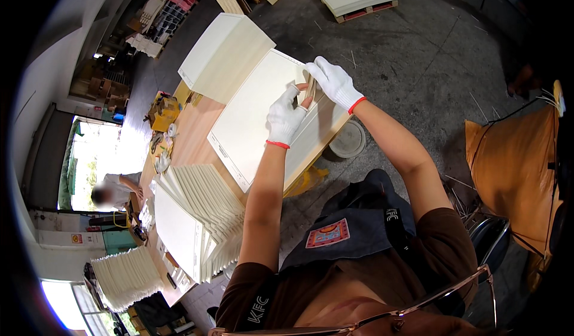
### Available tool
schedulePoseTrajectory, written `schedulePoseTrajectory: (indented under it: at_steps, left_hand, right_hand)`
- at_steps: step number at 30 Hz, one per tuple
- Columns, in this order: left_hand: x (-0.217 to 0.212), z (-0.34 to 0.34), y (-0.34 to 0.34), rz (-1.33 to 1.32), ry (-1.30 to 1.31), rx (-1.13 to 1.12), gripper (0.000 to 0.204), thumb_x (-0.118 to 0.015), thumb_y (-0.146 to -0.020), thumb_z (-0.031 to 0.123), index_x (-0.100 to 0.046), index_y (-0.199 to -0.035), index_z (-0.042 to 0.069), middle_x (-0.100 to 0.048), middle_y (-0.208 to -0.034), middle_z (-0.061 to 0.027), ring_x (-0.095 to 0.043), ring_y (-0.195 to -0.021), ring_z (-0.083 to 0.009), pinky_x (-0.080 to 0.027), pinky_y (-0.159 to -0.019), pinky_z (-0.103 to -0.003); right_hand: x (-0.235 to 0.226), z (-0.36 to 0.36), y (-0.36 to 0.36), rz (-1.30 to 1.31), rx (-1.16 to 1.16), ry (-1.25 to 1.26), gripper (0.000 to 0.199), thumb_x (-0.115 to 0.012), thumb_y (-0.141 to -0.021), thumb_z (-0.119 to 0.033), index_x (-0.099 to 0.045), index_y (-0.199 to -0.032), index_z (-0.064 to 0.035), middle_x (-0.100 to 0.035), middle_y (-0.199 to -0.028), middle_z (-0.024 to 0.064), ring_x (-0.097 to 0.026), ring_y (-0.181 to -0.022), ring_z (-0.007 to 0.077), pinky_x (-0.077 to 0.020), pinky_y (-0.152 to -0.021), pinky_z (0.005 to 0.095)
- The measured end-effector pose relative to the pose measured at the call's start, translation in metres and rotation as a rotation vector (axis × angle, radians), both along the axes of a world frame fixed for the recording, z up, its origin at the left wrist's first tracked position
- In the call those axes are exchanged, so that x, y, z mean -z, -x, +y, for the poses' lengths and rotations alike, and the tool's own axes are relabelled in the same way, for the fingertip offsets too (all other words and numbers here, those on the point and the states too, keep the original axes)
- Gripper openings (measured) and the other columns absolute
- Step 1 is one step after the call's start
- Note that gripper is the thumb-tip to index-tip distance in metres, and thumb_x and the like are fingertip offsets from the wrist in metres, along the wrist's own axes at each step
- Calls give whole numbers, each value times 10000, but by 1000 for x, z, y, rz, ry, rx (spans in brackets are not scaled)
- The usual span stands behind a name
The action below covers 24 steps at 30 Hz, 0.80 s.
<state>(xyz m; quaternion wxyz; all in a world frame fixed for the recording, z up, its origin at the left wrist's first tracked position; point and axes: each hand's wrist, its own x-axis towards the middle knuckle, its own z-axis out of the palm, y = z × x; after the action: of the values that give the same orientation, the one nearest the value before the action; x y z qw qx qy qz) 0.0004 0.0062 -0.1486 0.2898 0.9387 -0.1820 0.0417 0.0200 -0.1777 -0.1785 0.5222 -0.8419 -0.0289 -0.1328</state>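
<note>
White gloves with red cuffs cover both my hands. My left hand (286, 116) is over the white panel (254, 111), its bare thumb and fingertip curled against a small bundle of thin tan pieces (311, 88). My right hand (335, 84) bends over the far right side of that bundle, its fingers closed at the panel's corner. The gloves partly hide the bundle, and its exact kind cannot be made out. The panel lies on top of a pale stack at the right edge of the wooden table (192, 120).
A pale panel stack (227, 55) lies beyond, and a fanned stack (200, 216) is near left. Tools and a yellow box (164, 111) line the table's left edge. A round lidded bucket (348, 140) stands below right. An orange sack (511, 168) is far right; another person (119, 189) sits left.
</note>
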Motion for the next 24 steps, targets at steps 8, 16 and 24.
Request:
schedulePoseTrajectory:
  at_steps: [8, 16, 24]
  left_hand:
    - [4, 2, -1, -149, 167, 78, 308, -614, -975, 243, -659, -1277, 276, -738, -1012, -130, -714, -902, -327, -551, -803, -402]
    - [-2, -3, 7, -101, 6, 92, 383, -673, -911, 159, -653, -1287, 227, -718, -1173, -115, -715, -987, -291, -556, -872, -357]
    - [-4, -4, 7, -51, -71, 50, 639, -664, -903, 128, -480, -1489, 304, -686, -1272, -122, -692, -1092, -318, -542, -942, -385]
  right_hand:
    - [-7, -2, 7, 54, 9, -95, 572, -415, -1000, -628, -572, -1018, -78, -687, -869, 198, -665, -859, 415, -499, -778, 465]
    - [-11, -10, 9, 101, -104, -276, 564, -452, -987, -621, -588, -1019, -74, -686, -883, 202, -669, -879, 408, -499, -783, 464]
    - [-7, -42, 20, 190, -132, 537, 641, -489, -904, -726, -652, -982, -112, -701, -966, 141, -684, -898, 344, -516, -759, 432]
